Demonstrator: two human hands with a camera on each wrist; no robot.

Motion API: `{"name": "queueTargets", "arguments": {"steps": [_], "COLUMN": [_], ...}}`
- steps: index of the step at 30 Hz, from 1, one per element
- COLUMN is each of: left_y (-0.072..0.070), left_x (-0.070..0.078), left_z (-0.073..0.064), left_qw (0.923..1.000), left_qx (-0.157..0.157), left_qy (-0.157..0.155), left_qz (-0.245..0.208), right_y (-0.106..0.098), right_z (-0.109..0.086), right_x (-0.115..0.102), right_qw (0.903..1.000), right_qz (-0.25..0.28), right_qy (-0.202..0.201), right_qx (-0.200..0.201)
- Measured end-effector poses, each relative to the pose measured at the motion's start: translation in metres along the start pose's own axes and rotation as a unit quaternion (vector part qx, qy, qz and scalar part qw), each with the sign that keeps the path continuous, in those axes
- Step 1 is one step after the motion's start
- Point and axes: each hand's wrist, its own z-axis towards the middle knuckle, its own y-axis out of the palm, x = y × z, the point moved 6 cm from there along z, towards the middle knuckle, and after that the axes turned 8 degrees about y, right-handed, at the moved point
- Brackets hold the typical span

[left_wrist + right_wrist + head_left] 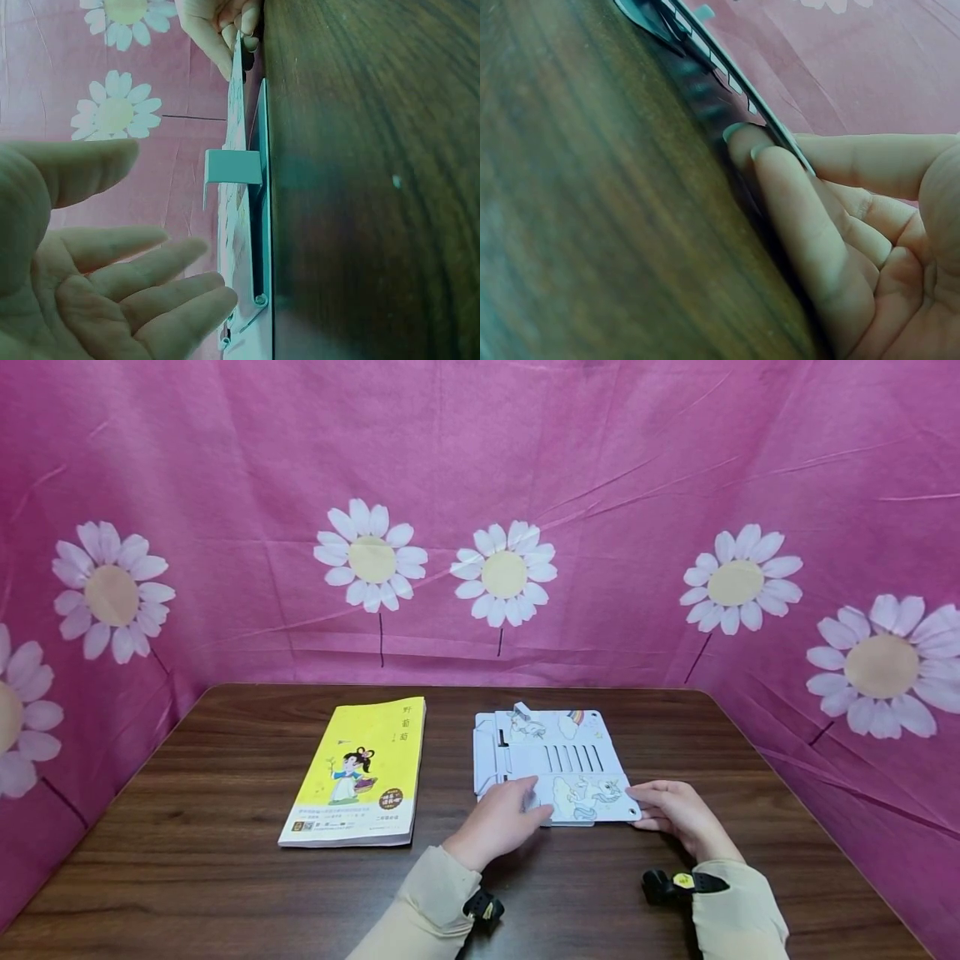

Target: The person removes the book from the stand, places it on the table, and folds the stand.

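A flat, white folding book stand (pixel 583 793) printed with unicorns and a rainbow lies on the table, with slots through its middle. My right hand (pixel 678 814) pinches its near right corner, thumb on top and fingers beneath, as the right wrist view shows. There the panel is tilted up off the table. My left hand (pixel 501 818) is at the stand's near left side, its fingers (pixel 165 277) extended; whether they touch it I cannot tell. A bent tab (pixel 234 166) sticks out from the panel's edge in the left wrist view.
A thick yellow book (pixel 360 768) with a cartoon figure on its cover lies left of the stand. The brown wooden table (pixel 187 827) ends at a pink cloth (pixel 600 460) with white flowers. Black straps with camera mounts (pixel 486 906) sit on both wrists.
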Motion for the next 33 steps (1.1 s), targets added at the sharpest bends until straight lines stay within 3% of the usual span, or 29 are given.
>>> {"name": "queueTargets", "arguments": {"steps": [10,14,18,24,30,33], "left_y": [-0.016,-0.023,-0.028,-0.026,-0.011,-0.005], "left_x": [-0.008,-0.012,-0.018,-0.029,-0.033,-0.031], "left_z": [0.002,0.002,0.002,0.002,0.001,-0.001], "left_qw": [0.9940,0.9910,0.9882,0.9891,0.9940,0.9934], "left_qx": [0.081,0.122,0.145,0.126,0.048,0.026], "left_qy": [0.005,0.008,-0.014,-0.066,-0.089,-0.099], "left_qz": [-0.073,-0.056,-0.047,-0.038,-0.042,-0.053], "right_y": [0.000,0.000,0.000,0.000,0.001,0.001], "right_z": [0.001,0.000,0.000,0.000,0.000,0.000], "right_x": [-0.002,-0.001,0.000,-0.001,-0.001,-0.002], "right_qw": [1.0000,1.0000,1.0000,0.9999,0.9998,0.9998], "right_qz": [-0.007,-0.006,-0.005,-0.011,-0.014,-0.010], "right_qy": [-0.003,0.000,0.001,-0.003,-0.005,-0.006], "right_qx": [-0.001,0.000,-0.001,-0.006,-0.013,-0.016]}}
